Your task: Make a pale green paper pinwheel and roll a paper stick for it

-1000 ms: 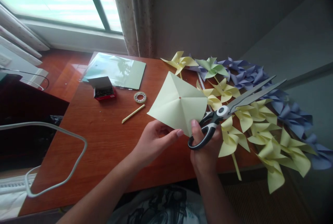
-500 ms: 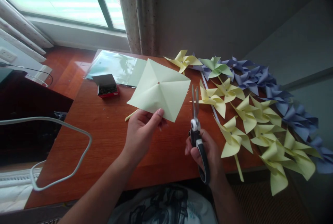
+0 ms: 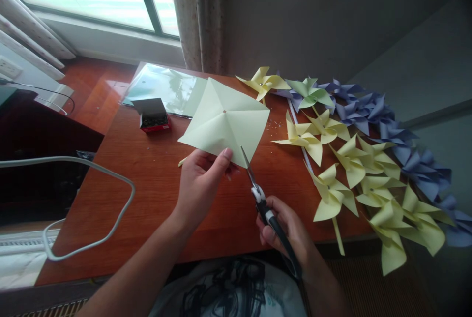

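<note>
My left hand (image 3: 204,179) pinches the lower edge of a pale yellow square sheet of paper (image 3: 224,128), thumb on top. Crease lines cross the sheet and meet at a small hole near its middle. In my right hand (image 3: 285,228) is a pair of scissors (image 3: 263,206) with black-and-white handles. Their blades reach the bottom corner of the sheet, one blade lying over its face; whether they cut into it I cannot tell. A thin yellow stick (image 3: 182,161) shows partly behind my left hand.
Several yellow pinwheels (image 3: 330,191) lie on the right of the wooden table (image 3: 147,218), with purple pinwheels (image 3: 424,172) behind and a green one (image 3: 309,93) among them. A small open box (image 3: 155,118) and a glossy clear packet (image 3: 165,88) are at the back left. A white cable (image 3: 129,204) loops at left.
My right hand has tilted the scissors to the left and brought the blades from beside the paper to its bottom corner. The left hand still holds the sheet in nearly the same place.
</note>
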A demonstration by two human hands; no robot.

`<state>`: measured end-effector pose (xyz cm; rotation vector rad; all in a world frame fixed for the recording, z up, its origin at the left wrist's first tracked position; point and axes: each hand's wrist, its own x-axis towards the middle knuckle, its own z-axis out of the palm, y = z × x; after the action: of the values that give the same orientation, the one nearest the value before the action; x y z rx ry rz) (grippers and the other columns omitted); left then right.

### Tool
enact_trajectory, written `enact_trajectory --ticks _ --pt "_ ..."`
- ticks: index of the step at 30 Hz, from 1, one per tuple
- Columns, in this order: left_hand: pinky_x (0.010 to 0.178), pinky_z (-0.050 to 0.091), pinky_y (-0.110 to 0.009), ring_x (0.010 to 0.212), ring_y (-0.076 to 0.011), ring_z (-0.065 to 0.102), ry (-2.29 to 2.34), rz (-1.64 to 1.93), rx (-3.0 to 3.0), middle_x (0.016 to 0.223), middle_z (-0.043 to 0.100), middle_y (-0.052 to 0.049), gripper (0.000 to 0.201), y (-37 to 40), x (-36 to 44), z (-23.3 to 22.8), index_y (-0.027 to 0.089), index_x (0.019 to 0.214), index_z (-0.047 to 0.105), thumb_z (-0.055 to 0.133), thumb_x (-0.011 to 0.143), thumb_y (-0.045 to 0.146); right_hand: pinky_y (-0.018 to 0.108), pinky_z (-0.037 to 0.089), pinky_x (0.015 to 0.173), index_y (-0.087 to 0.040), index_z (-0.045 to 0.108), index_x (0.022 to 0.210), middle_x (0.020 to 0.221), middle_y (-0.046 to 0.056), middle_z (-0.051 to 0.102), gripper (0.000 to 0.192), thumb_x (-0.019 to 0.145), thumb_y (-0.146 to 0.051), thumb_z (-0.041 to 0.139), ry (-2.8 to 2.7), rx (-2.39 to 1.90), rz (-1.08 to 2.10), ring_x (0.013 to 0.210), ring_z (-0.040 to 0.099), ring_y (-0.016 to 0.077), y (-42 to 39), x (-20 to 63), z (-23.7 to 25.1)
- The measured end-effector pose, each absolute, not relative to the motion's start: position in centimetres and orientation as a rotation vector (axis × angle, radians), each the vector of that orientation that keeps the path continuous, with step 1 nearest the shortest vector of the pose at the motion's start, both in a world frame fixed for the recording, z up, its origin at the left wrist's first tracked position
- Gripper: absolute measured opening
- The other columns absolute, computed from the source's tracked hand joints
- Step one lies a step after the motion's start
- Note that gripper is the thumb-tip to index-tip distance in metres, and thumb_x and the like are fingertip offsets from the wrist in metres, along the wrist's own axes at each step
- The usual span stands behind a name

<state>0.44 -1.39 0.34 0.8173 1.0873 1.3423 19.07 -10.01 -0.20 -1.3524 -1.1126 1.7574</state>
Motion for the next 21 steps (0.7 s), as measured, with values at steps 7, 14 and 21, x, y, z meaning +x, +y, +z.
enact_trajectory --ticks 7,14,21 --pt "0.057 0.049 -0.024 0.059 -0.0143 0.064 1.102 1.294 0.851 0.065 0.071 -0.003 0.019 -1.47 0.62 0.61 0.015 0.077 0.068 0.074 0.085 0.032 0.025 0.034 0.058 -0.02 0.054 0.093 0.072 -0.003 0.05 0.054 0.076 -0.068 0.074 -1.049 -1.364 1.737 0.062 0.046 0.0118 -9.85 18.29 -0.28" --pt "0.057 0.049 -0.025 0.059 -0.0145 0.063 1.12 1.268 0.869 0.066 0.071 -0.003 0.021 -1.56 0.58 0.52 0.015 0.078 0.068 0.076 0.085 0.033 0.025 0.032 0.057 -0.02 0.054 0.093 0.072 -0.003 0.05 0.054 0.075 -0.067 0.074 -1.047 -1.355 1.709 0.06 0.045 0.0117 -9.71 18.04 -0.27" --pt "0.057 0.05 -0.025 0.058 -0.0141 0.063 1.113 1.261 0.882 0.065 0.071 -0.002 0.02 -1.55 0.64 0.73 0.015 0.079 0.069 0.074 0.086 0.032 0.025 0.033 0.056 -0.02 0.053 0.093 0.071 -0.003 0.051 0.054 0.076 -0.067 0.073 -1.041 -1.379 1.702 0.059 0.046 0.0117 -9.78 18.03 -0.5"
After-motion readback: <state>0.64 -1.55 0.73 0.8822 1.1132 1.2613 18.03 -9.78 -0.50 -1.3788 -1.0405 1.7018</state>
